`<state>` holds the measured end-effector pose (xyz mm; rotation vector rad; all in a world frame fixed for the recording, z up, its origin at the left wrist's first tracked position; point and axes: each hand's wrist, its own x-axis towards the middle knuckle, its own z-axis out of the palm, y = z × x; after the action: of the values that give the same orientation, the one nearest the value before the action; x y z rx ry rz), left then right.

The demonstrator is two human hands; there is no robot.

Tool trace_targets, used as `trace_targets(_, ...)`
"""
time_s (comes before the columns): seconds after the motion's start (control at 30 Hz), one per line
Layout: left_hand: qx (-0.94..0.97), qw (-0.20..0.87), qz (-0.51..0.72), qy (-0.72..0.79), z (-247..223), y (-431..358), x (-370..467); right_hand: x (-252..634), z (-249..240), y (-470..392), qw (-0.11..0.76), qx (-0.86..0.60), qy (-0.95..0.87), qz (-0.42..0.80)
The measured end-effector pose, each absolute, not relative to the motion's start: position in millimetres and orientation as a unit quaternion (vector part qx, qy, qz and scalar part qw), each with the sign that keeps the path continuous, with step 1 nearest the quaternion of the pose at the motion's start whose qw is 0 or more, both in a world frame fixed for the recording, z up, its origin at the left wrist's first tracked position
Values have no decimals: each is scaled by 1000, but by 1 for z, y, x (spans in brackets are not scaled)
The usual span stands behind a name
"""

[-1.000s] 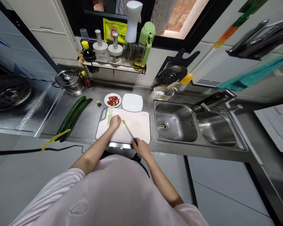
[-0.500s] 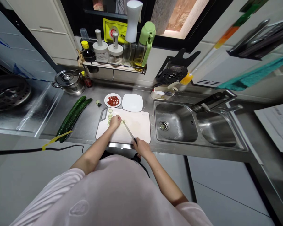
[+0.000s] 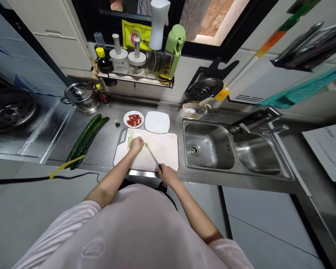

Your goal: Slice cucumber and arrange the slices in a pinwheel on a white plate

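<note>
My right hand (image 3: pixel 168 175) is wrapped round the black handle of a knife (image 3: pixel 153 155). The blade points up and left over the white cutting board (image 3: pixel 162 151), its tip at a round cucumber slice (image 3: pixel 146 145). Just left of that slice, my left hand (image 3: pixel 136 145) is closed with its fingertips pinched together; whatever is between them is hidden or too small to see. A column of pale green cucumber slices (image 3: pixel 130 137) lies on the board's left part, partly covered by my left hand.
Two whole cucumbers (image 3: pixel 86 140) lie left of the board, with cucumber ends (image 3: pixel 117 123) near its top corner. Behind it stand a plate of chopped red pieces (image 3: pixel 134 120) and a square white plate (image 3: pixel 157 122). A double sink (image 3: pixel 210 147) is at the right, a lidded pot (image 3: pixel 82 98) back left.
Hardly anything differs: both hands, the knife and the slices stay in place, and the view shifts very slightly.
</note>
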<state>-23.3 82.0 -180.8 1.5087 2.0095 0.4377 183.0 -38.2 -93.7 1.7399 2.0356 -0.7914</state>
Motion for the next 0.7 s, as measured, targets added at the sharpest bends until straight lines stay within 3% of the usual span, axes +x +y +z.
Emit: trace_targets(0.7, 560, 295, 159, 758, -183, 83, -24, 181, -95, -33, 157, 608, 726, -280)
